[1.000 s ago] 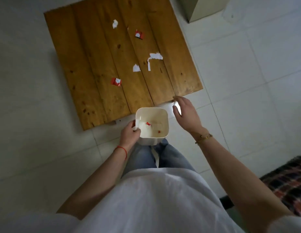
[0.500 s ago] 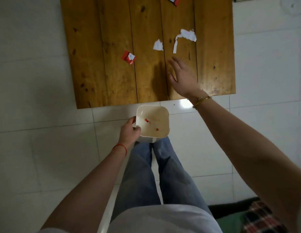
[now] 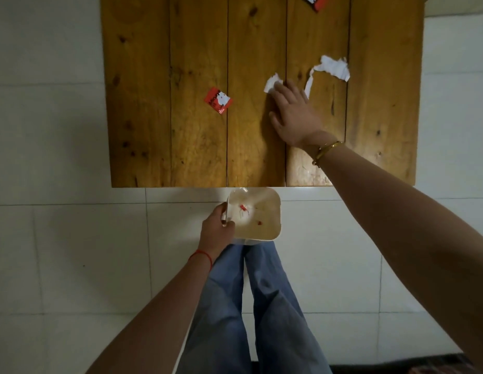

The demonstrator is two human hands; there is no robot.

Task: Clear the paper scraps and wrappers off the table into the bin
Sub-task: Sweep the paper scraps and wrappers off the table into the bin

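A low wooden table (image 3: 197, 147) carries several scraps. My right hand (image 3: 291, 112) lies flat on it, fingers spread, fingertips touching a small white paper scrap (image 3: 270, 83). A longer torn white strip (image 3: 332, 68) lies just right of that hand. A red and white wrapper (image 3: 218, 100) sits to the left, and another red wrapper (image 3: 314, 0) is cut off by the top edge. My left hand (image 3: 216, 232) grips the left rim of a small white bin (image 3: 264, 230), held just below the table's near edge, with a few red bits inside.
White floor tiles (image 3: 73, 238) surround the table. My legs in blue jeans (image 3: 262, 306) stand below the bin. A dark patterned cloth (image 3: 450, 367) shows at the bottom right corner.
My right hand has reached farther across the table and its fingertips now touch the small white scrap. The bin has come closer to the table's near edge.
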